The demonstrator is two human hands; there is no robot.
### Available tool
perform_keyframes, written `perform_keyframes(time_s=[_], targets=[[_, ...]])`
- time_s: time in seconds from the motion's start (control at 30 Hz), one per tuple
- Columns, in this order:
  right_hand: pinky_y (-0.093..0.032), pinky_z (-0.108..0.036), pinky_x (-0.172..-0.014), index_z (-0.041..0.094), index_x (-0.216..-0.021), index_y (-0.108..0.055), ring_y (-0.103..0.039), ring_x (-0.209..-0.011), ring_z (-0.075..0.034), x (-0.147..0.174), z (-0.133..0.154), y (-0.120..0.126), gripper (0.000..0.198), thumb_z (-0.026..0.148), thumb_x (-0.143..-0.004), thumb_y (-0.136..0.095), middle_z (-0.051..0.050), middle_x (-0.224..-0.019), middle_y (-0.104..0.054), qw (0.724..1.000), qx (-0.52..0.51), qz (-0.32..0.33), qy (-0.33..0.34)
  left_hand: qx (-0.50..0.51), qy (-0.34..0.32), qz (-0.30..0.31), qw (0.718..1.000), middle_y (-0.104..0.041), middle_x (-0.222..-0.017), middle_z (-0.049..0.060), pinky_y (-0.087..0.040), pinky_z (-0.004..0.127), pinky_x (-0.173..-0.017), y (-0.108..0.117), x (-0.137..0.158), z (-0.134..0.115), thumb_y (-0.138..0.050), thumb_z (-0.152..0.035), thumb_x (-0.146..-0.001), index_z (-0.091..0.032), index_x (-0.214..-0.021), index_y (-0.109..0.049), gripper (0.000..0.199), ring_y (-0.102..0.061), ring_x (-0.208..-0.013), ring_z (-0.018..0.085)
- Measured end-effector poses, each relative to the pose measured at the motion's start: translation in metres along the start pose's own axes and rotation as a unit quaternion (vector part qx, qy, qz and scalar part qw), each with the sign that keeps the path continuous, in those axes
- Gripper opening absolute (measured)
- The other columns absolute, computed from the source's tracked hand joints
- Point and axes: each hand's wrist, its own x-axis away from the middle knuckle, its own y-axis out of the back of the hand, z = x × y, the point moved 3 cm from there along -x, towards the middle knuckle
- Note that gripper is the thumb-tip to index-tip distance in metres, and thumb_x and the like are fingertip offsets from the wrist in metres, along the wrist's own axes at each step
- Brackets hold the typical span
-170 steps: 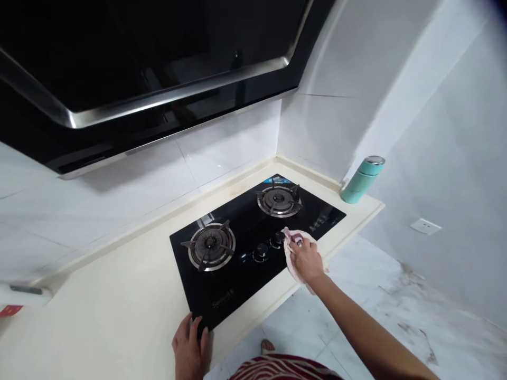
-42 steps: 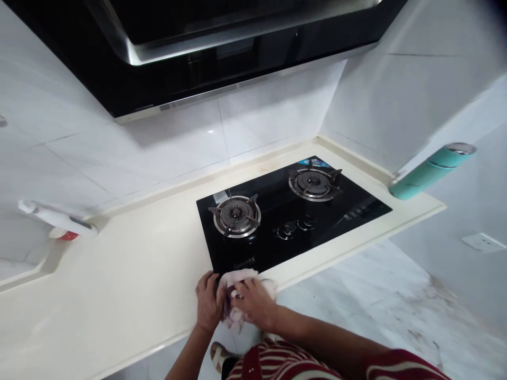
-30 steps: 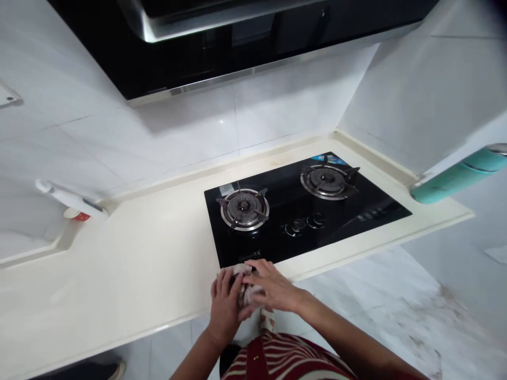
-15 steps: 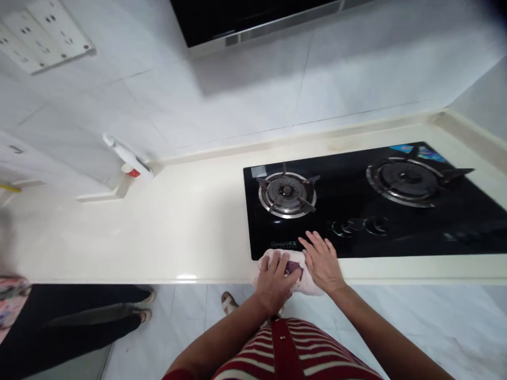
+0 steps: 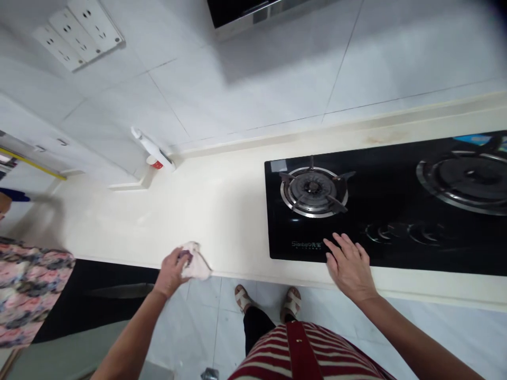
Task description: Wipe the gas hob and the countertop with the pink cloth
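Note:
My left hand (image 5: 172, 272) grips a pale pink cloth (image 5: 198, 263) with a purple patch, pressed on the front edge of the cream countertop (image 5: 233, 227). Part of the cloth hangs over that edge. My right hand (image 5: 350, 266) lies flat with its fingers apart, resting at the front edge of the black gas stove (image 5: 285, 232) and holding nothing. Just beyond it are the stove's knobs (image 5: 390, 232) and the left burner (image 5: 313, 191).
A white long-necked object (image 5: 152, 148) leans against the wall beside a red and white item (image 5: 154, 162). The second burner (image 5: 469, 177) is at the right. At far left, a person in a flowered top (image 5: 35, 290) stands by the counter. A socket panel (image 5: 79, 34) is on the wall.
My left hand has slid the cloth leftward along the counter's front edge, away from the stove. My right hand stays at the stove's edge. The view has shifted left.

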Motion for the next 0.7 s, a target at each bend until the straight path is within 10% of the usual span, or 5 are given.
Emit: perform_keyframes(time_s=[0.1,0.2,0.53,0.7], targets=[[-0.025,-0.052,-0.116,0.02,-0.134,-0.056,-0.038,-0.142,-0.029,-0.001,0.001,0.001,0.043,0.025,-0.093,-0.043,-0.013,-0.148,-0.05,1.0,0.002,-0.001,-0.001,-0.035,0.088,0.013,0.995,-0.047,-0.144,0.016,-0.045,0.045,-0.102,0.002,0.007,0.026,-0.08,-0.027,-0.062,-0.023,-0.128,-0.055,0.07,-0.045,-0.133,0.036],[-0.025,-0.052,-0.116,0.019,-0.134,-0.056,-0.037,-0.143,-0.029,-0.001,0.002,0.002,0.042,0.024,-0.093,-0.043,-0.013,-0.148,-0.049,1.0,0.005,0.001,-0.003,-0.045,0.114,0.015,0.992,-0.047,-0.144,0.017,-0.043,0.05,-0.1,0.0,0.009,-0.005,-0.079,-0.028,-0.064,-0.023,-0.132,-0.053,0.073,-0.043,-0.131,0.038],[-0.026,-0.053,-0.115,0.018,-0.13,-0.058,-0.039,-0.142,-0.03,-0.003,0.006,0.002,0.039,0.025,-0.095,-0.042,-0.014,-0.145,-0.052,1.0,0.019,-0.007,-0.002,0.103,-0.112,-0.066,0.986,-0.044,-0.149,0.017,-0.035,0.064,-0.095,-0.004,-0.034,-0.295,-0.081,-0.049,-0.069,-0.034,-0.131,-0.058,0.068,-0.041,-0.126,0.044],[-0.027,-0.051,-0.116,0.018,-0.131,-0.058,-0.039,-0.142,-0.028,-0.002,0.004,0.003,0.039,0.025,-0.097,-0.041,-0.013,-0.146,-0.052,1.0,0.026,-0.006,0.006,0.13,-0.181,-0.094,0.97,-0.044,-0.148,0.015,-0.037,0.059,-0.094,-0.003,-0.039,-0.348,-0.071,-0.046,-0.079,-0.037,-0.136,-0.054,0.06,-0.045,-0.121,0.038]])
